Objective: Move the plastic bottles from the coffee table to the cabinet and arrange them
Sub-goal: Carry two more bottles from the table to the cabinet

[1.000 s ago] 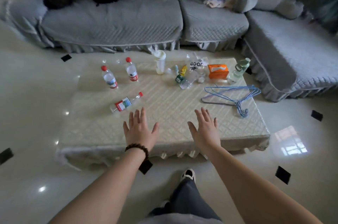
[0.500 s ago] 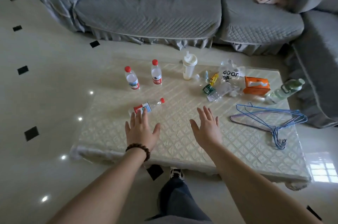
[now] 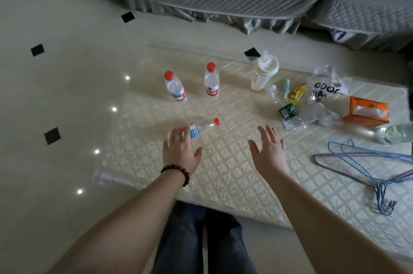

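Two bottles [image 3: 175, 87] stand upright at the far left of the coffee table [image 3: 234, 173]. Nearer, a third bottle [image 3: 196, 129] lies on its side under the spread fingertips of the left hand [image 3: 181, 154], and could roll off (it is round). The right hand [image 3: 269, 153] hovers open, empty, over the bare middle.

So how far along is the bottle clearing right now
Nothing is moved yet. Both hands are empty: the left hand reaches over the lying bottle, the right hand hovers open. Two upright bottles are left on the coffee table. No cabinet in view.
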### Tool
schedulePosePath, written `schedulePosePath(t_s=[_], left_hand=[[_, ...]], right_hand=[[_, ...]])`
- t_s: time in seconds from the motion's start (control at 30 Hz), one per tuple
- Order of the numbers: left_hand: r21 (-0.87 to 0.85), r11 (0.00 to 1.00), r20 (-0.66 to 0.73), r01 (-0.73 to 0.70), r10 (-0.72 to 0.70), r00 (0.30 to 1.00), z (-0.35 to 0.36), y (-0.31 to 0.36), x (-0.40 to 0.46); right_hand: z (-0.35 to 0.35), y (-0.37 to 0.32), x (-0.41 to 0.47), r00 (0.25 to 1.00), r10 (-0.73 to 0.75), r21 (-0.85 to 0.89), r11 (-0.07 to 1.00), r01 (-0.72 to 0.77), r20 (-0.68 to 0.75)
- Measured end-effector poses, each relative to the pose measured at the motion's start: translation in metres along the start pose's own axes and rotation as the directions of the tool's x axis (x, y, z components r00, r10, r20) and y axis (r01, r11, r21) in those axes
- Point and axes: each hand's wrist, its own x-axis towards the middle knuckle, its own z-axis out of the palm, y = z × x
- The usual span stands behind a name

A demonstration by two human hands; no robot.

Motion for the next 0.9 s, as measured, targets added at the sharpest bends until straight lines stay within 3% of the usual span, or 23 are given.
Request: schedulePosePath(t_s=[0.43,0.73,0.9], left_hand=[[0.102,0.991,0.179,-0.084,0.065,0.982,0.110,-0.019,0.147],[0.199,0.971,0.294,-0.132,0.069,0.953,0.138,-0.026,0.172],[0.161,0.981,0.256,-0.107,0.063,0.965,0.137,-0.019,0.177]], right_hand=[[0.084,0.029,0.111,0.985,0.158,0.064,0.986,-0.154,-0.061],[0.098,0.043,0.131,0.971,0.225,0.109,0.971,-0.215,-0.087],[0.088,0.053,0.140,0.968,0.231,0.124,0.968,-0.219,-0.097]])
